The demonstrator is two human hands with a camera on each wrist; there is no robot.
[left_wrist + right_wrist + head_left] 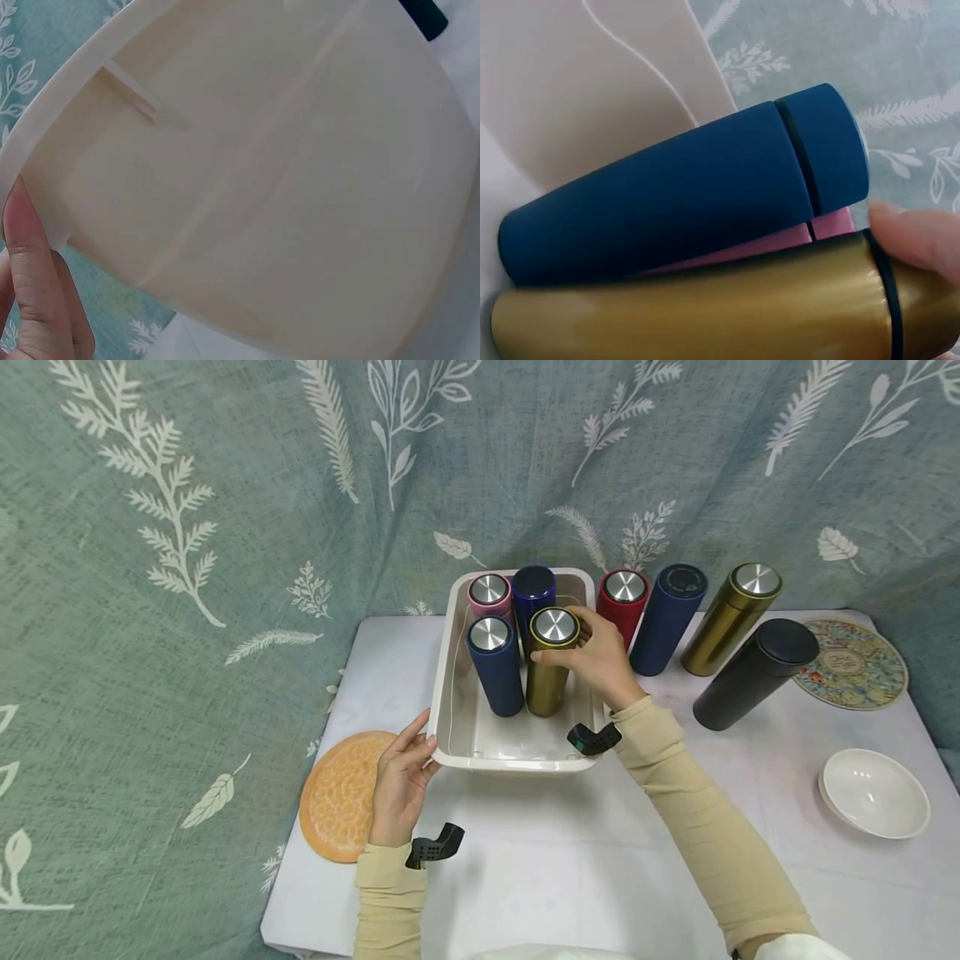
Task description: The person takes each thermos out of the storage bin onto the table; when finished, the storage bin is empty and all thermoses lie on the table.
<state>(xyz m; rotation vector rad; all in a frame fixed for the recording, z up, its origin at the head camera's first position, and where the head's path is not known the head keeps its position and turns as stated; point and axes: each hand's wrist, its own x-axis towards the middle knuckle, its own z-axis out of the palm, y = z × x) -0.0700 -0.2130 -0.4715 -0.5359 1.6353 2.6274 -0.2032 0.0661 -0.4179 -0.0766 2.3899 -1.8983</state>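
My right hand (600, 656) grips the gold thermos flask (549, 685) around its steel-topped lid, thumb at the front and fingers behind. That flask stands inside a white plastic tub (495, 752). Beside it in the tub is a matte blue flask (495, 672), with a pink flask (490, 593) and a glossy dark blue flask (534, 587) behind. In the right wrist view the thumb (915, 232) lies on the gold lid. My left hand (401, 785) holds the tub's front left corner; in the left wrist view a finger (30, 255) presses under the rim.
Right of the tub stand a red flask (624, 597), a blue flask (667, 622), another gold flask (727, 622) and a black flask (753, 677). A patterned round mat (862, 668) and white bowl (873, 793) lie farther right. An orange round mat (341, 797) lies left, and a curtain (262, 510) hangs behind.
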